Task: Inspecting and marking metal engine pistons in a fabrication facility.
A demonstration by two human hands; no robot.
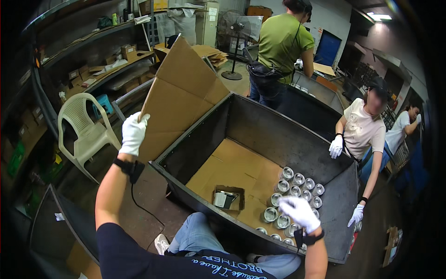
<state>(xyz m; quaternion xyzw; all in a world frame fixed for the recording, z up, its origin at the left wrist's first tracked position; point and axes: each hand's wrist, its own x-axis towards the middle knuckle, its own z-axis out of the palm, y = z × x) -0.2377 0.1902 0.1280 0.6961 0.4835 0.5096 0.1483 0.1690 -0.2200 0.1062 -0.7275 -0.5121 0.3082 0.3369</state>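
Note:
My white-gloved left hand is closed on the edge of a large folded cardboard sheet, raised beside the far left side of a dark metal bin. Inside the bin's right part stand several clear glass jars in rows. Over them hovers my right hand, also gloved, with its fingers loosely bent and apart and nothing visible in them. It hides some jars beneath. Cardboard lining covers the bin's bottom. A small open cardboard box with dark and pale flat items sits on that lining.
To the right, a co-worker in white gloves leans at the bin's edge. Another person in a green shirt stands behind it. A pale plastic chair and shelves are at left; a standing fan is at the back.

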